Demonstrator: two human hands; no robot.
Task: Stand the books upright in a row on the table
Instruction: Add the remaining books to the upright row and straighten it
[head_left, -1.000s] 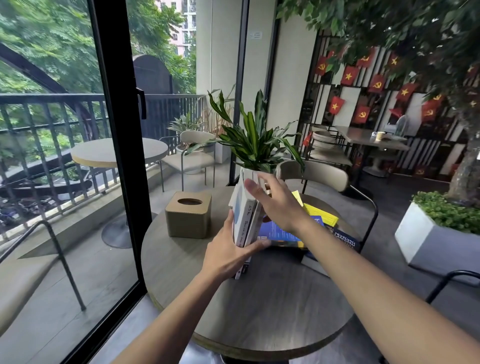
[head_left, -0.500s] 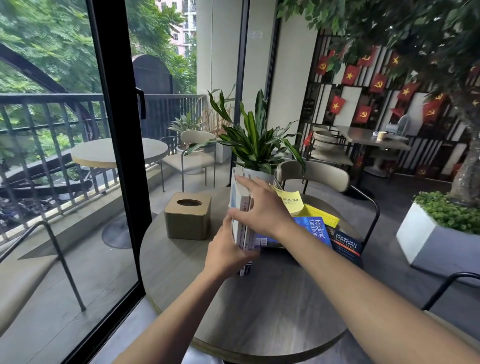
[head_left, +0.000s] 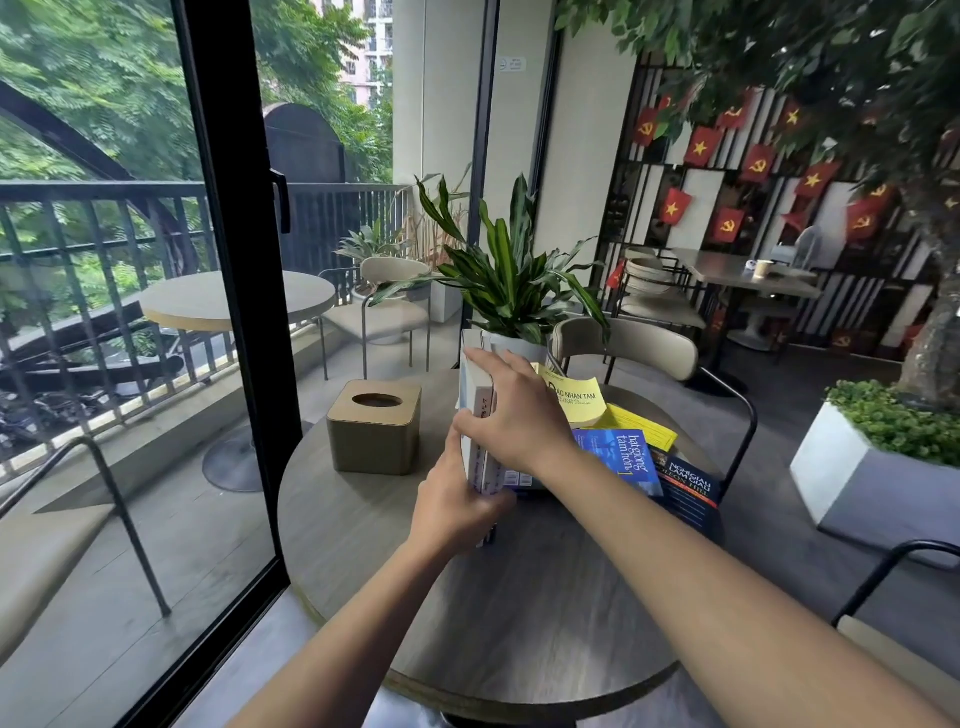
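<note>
A few white-spined books (head_left: 480, 415) stand upright together near the middle of the round grey table (head_left: 519, 613). My right hand (head_left: 519, 415) lies over their tops and right side, fingers spread and gripping them. Lower down, my left hand (head_left: 457, 506) presses against their near edge. To the right, other books lie flat and fanned out: a yellow one (head_left: 579, 400), a second yellow one (head_left: 644, 431), a blue one (head_left: 623, 457) and a dark one (head_left: 688, 491).
A tan tissue box (head_left: 373, 426) sits on the table left of the books. A potted plant (head_left: 511, 291) stands at the table's far edge, with a chair (head_left: 649, 353) behind. A glass door frame (head_left: 228, 312) is at left; a white planter (head_left: 872, 478) at right.
My right hand has come down from the books' top to grip their side. The leaning books now stand straighter, and my left hand has closed in on their near edge.
</note>
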